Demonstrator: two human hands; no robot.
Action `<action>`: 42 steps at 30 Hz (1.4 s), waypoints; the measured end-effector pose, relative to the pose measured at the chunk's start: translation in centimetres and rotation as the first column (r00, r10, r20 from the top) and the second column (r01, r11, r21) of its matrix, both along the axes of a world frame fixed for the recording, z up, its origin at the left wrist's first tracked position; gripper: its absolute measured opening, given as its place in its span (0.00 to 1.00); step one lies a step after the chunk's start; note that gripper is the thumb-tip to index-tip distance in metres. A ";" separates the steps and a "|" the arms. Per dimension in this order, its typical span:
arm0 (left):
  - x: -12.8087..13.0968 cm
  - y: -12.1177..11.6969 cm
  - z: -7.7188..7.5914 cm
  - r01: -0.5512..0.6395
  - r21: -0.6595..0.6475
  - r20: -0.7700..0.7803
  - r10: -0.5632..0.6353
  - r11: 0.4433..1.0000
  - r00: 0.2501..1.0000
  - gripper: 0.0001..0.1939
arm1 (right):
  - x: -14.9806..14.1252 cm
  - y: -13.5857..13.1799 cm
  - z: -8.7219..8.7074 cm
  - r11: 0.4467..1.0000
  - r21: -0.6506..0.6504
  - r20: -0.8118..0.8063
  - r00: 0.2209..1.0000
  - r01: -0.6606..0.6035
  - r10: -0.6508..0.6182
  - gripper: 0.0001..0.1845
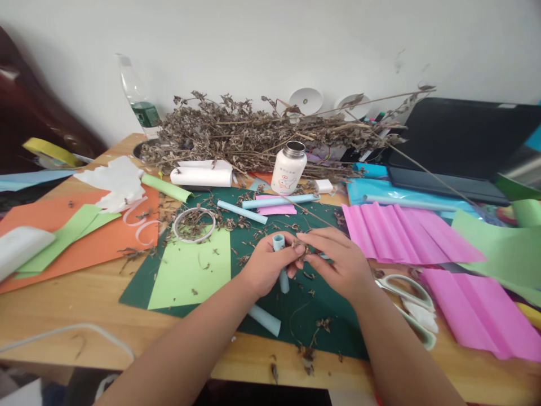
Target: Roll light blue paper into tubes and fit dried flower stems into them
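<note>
My left hand [260, 268] is closed around a light blue rolled-paper tube [284, 283], its open end facing up. Between that thumb and my right hand [340, 259] is a bit of dried leaves [300, 248], pinched by the right fingertips. A thin dry stalk passes behind the right hand. Both hands are above a dark green mat [338, 330] strewn with leaf crumbs. More blue paper tubes lie there: one [242, 212] behind the hands, another [279, 202] farther back, and one [265, 320] partly under my left forearm.
Dried branches [236, 129] are heaped along the wall. Before them stand a white open bottle [289, 169] and a white roll [202, 173]. A pale ring [174, 225] lies on light green paper [190, 276]. Scissors [408, 290] and pink crepe paper [406, 231] lie rightward, near a black laptop [469, 146].
</note>
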State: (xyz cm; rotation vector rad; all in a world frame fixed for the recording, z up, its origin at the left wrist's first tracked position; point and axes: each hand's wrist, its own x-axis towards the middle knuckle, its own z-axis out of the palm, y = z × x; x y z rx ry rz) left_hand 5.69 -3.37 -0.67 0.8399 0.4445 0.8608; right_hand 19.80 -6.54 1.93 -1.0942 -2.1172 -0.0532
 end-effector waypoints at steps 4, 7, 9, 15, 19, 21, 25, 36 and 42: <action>0.0 0.0 -0.1 -0.007 -0.010 -0.013 0.007 1.000 1.000 0.08 | 0.0 0.1 0.0 1.000 0.020 0.004 1.000 -0.015 0.014 0.10; 0.0 0.0 -0.1 0.014 -0.040 0.017 -0.013 0.999 1.000 0.08 | -0.2 0.1 -0.2 1.000 0.016 -0.045 0.999 0.011 -0.011 0.08; 0.0 0.0 0.0 0.033 -0.061 0.044 -0.031 0.998 0.999 0.09 | -0.2 0.1 -0.3 1.000 0.011 -0.084 0.996 0.020 -0.019 0.08; 0.0 0.0 0.1 -0.017 0.017 -0.014 0.017 1.000 1.000 0.15 | 0.0 -0.1 -0.3 0.999 -0.001 -0.216 0.976 0.039 -0.039 0.12; -0.2 -0.7 0.2 0.009 0.291 -0.226 0.060 0.957 0.972 0.14 | 0.2 -0.3 0.0 1.000 -0.016 -0.364 0.931 0.020 -0.025 0.18; -0.3 -1.0 0.3 0.062 0.443 -0.319 0.093 0.894 0.943 0.13 | 0.2 -0.6 0.3 0.999 -0.026 -0.422 0.906 -0.037 0.023 0.21; -0.3 -1.3 0.2 0.144 0.625 -0.418 0.173 0.768 0.892 0.12 | -0.1 -1.2 0.8 0.982 -0.080 -0.400 0.908 -0.170 0.125 0.20; -0.1 -1.2 0.0 0.185 0.699 -0.414 0.179 0.691 0.893 0.08 | -0.4 -1.1 2.2 0.961 -0.139 -0.121 0.967 -0.239 0.223 0.07; -0.1 -1.1 -0.2 0.181 0.663 -0.387 0.125 0.726 0.914 0.08 | -0.1 -1.3 2.1 0.975 -0.096 -0.023 0.980 -0.199 0.198 0.06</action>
